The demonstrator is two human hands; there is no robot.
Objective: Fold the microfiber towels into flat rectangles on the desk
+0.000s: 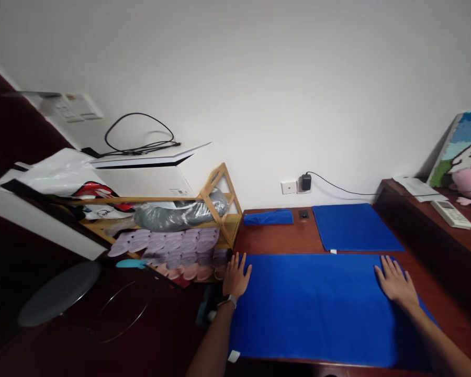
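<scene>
A large blue towel (314,309) lies spread flat on the reddish-brown desk (272,241), with a white tag at its near left corner. My left hand (236,277) rests at the towel's far left corner, fingers spread; a watch sits on that wrist. At the far right corner my right hand (397,281) lies flat on the cloth, its fingers apart. Behind the big towel is a smaller blue towel (357,226), laid out as a rectangle. Against the wall lies a narrow folded blue cloth (269,217).
Left of the desk stands a wooden rack (223,209) with slippers (180,246), plastic-wrapped goods and a white box (145,180) on top. A black adapter (306,182) is plugged into the wall, its cord running right. A remote control (452,213) lies on the raised right surface, beside a pink plush toy (469,186).
</scene>
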